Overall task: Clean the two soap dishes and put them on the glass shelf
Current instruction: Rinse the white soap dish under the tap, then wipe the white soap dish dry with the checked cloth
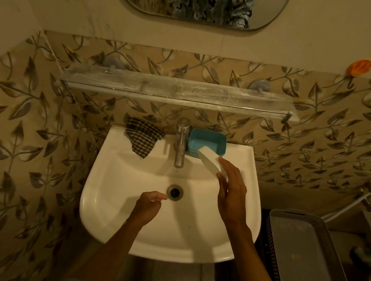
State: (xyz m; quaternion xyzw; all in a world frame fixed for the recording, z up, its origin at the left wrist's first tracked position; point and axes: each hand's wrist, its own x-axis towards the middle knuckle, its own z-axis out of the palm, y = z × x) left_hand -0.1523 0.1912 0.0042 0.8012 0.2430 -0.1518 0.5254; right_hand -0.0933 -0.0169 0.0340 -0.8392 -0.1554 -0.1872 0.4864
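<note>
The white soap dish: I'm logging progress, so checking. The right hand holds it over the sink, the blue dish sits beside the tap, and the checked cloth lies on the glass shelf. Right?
Not quite. In the head view, the checked cloth lies on the back rim of the sink, left of the tap, not on the glass shelf. The rest holds: the right hand holds the white soap dish, and the blue dish sits beside the tap.
</note>
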